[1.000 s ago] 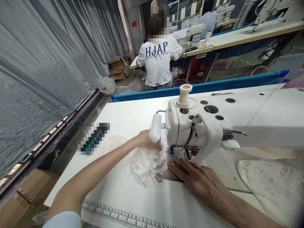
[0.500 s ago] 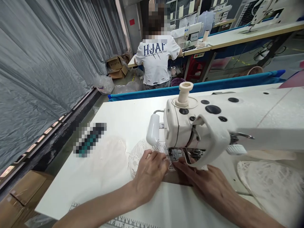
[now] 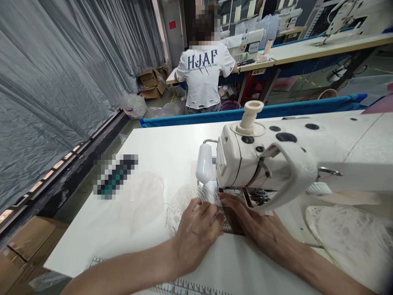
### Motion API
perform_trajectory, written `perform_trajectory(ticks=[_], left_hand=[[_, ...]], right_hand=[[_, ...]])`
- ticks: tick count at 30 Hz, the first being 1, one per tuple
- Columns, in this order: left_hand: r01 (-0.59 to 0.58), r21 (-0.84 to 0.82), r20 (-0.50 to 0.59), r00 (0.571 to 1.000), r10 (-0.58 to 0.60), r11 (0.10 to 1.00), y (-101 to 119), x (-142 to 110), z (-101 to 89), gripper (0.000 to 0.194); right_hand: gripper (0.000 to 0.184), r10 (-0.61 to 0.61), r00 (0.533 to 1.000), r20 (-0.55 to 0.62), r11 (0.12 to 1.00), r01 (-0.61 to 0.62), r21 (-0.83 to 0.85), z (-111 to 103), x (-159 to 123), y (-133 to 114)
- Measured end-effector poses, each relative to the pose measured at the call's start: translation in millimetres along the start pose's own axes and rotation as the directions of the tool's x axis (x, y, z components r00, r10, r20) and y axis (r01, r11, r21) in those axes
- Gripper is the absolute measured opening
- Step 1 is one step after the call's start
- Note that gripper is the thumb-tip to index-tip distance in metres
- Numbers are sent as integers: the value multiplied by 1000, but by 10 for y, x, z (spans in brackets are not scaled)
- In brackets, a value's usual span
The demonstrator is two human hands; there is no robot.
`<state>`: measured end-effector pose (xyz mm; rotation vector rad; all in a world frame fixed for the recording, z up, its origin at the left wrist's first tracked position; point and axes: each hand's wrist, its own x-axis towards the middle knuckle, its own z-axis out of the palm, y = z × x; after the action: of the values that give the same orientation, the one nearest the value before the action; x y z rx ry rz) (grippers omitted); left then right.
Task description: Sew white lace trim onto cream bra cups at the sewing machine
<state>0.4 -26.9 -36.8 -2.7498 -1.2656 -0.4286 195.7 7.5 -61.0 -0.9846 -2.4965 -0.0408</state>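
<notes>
A white lace piece [image 3: 181, 200] lies on the table and runs in beneath the white sewing machine [image 3: 236, 159]. My left hand [image 3: 199, 229] is closed on the lace, with curled fingers pressed down left of the presser foot area. On the right, my right hand [image 3: 260, 225] reaches under the machine head; its fingers are pressed together at the lace edge and partly hidden by the machine. A dark brown piece [image 3: 235, 223] shows between the hands. The needle cannot be made out.
More pale pieces lie on the left of the table [image 3: 141, 200], with a lace piece [image 3: 350, 237] at right. A printed ruler [image 3: 184, 287] runs along the near edge. Ahead, a person in a white shirt [image 3: 202, 78] sits at another table. Cardboard boxes [image 3: 33, 241] stand lower left.
The view has shifted slightly, so the machine sits further right. My right fingers now reach forward over the edge beside the presser foot area; my left hand stays on the lace.
</notes>
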Motion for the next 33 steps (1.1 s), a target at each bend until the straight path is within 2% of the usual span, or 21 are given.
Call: perform_trajectory(ticks=[3,6,10,16,26,33], left_hand=[[47,6,-14,999,-47,999,-80,29,25,16],[79,-7,18,997,-79,997,-128,58,58,16],[107,10,11,994,-107,994,-133,76,118,4],[78,76,-123,990,-68,994,-111,90,142,9],[19,128,-117,993,-4,992,-91,86,144,5],[27,164,-109,994,-10,986,-81,121,131,10]], right_hand=[[51,-66,998,-19,997,66,43,-29,-67,54],[45,-119,993,-4,991,120,58,-76,-105,69],[34,-172,984,38,981,167,102,-113,-87,50],[35,-175,984,22,974,170,148,-139,-48,46],[42,-222,975,9,969,219,115,-154,-39,22],[37,-276,961,26,961,275,26,-96,-99,32]])
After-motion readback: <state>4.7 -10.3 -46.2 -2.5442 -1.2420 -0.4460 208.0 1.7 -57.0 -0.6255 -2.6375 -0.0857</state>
